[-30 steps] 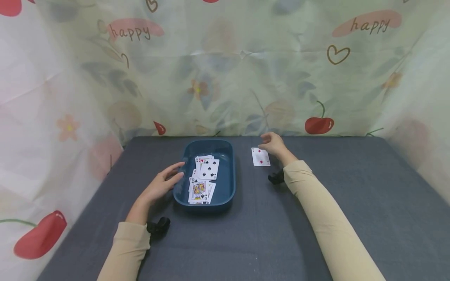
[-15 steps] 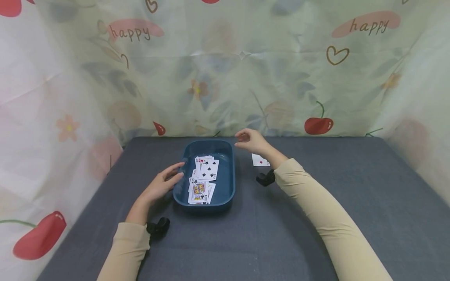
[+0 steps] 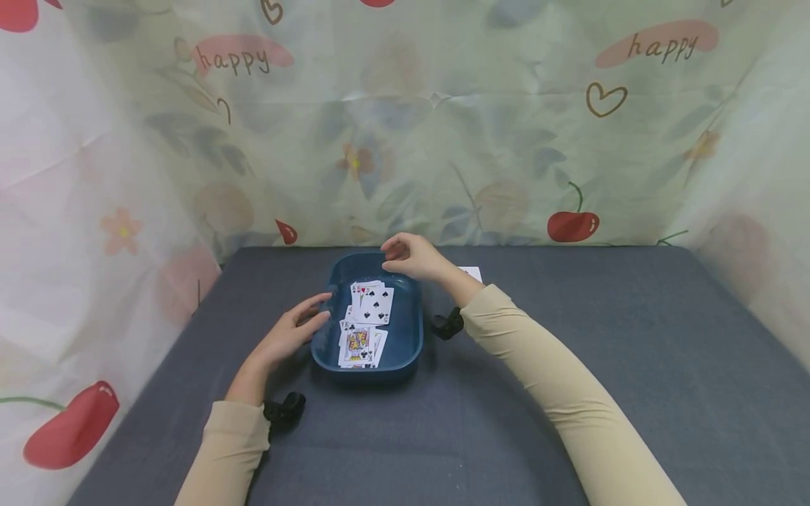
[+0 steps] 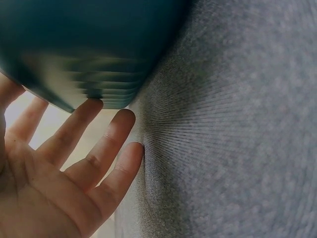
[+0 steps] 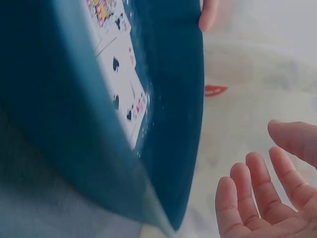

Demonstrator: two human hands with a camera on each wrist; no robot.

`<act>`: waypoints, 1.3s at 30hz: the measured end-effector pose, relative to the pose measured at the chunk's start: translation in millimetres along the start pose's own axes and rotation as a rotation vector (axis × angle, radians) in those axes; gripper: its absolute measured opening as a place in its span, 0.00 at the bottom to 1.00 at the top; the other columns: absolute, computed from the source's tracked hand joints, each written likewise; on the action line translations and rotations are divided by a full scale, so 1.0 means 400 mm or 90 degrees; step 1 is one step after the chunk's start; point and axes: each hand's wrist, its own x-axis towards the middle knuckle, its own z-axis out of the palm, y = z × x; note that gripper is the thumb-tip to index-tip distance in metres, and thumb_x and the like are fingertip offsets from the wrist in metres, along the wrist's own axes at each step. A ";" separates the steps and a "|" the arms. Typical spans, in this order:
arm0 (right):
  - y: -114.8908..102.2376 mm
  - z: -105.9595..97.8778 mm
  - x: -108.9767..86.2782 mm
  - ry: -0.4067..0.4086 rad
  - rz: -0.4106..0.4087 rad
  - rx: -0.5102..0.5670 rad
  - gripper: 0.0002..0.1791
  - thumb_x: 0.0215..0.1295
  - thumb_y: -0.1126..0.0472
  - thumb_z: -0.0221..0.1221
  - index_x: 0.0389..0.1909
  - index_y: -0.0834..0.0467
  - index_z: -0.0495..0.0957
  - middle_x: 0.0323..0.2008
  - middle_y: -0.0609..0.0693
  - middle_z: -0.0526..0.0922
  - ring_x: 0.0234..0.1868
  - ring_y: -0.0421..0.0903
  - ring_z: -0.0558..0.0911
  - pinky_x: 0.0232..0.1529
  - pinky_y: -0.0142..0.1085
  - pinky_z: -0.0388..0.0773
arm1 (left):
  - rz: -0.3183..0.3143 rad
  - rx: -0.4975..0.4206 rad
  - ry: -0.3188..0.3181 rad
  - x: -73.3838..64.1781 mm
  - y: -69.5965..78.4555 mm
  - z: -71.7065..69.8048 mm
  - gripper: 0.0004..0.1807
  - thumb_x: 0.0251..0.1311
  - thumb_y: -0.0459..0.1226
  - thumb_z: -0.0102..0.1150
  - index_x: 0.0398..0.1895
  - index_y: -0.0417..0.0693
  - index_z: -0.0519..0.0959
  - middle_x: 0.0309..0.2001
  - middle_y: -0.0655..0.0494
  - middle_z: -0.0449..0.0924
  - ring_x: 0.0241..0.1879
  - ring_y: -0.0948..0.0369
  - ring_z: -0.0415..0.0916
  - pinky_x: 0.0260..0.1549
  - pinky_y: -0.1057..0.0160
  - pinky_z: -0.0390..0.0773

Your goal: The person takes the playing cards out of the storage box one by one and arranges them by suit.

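Note:
A dark blue tray [image 3: 411,351] with rounded corners stands on the grey cloth, several face-up playing cards in it. Among them are a king of clubs [image 3: 359,344] and a five of spades [image 3: 377,307]. My left hand [image 3: 292,332] rests its fingertips at the tray's left side; the left wrist view shows those fingers [image 4: 101,153] spread and fairly straight. Over the tray's far right corner hovers my right hand [image 3: 411,257], its fingers bent loosely with nothing between them in the right wrist view. Another card [image 3: 471,273], mostly hidden behind the right wrist, lies right of the tray.
A grey cloth [image 3: 506,436] covers the table. Patterned curtains [image 3: 436,154] hang along the back and both sides, meeting the table's far edge just beyond the tray. A black wrist camera [image 3: 448,323] sits under the right wrist, near the tray's right wall.
My right hand has moved left from the two of diamonds to above the tray's far end, leaving that card on the table. The left hand and tray have stayed put.

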 end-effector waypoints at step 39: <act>0.046 0.197 0.089 0.004 0.239 -0.226 0.31 0.49 0.64 0.67 0.56 0.59 0.70 0.54 0.56 0.77 0.56 0.54 0.72 0.60 0.42 0.67 | -0.001 -0.008 -0.003 0.002 -0.008 -0.001 0.30 0.67 0.52 0.45 0.71 0.64 0.55 0.73 0.44 0.49 0.70 0.43 0.53 0.63 0.42 0.63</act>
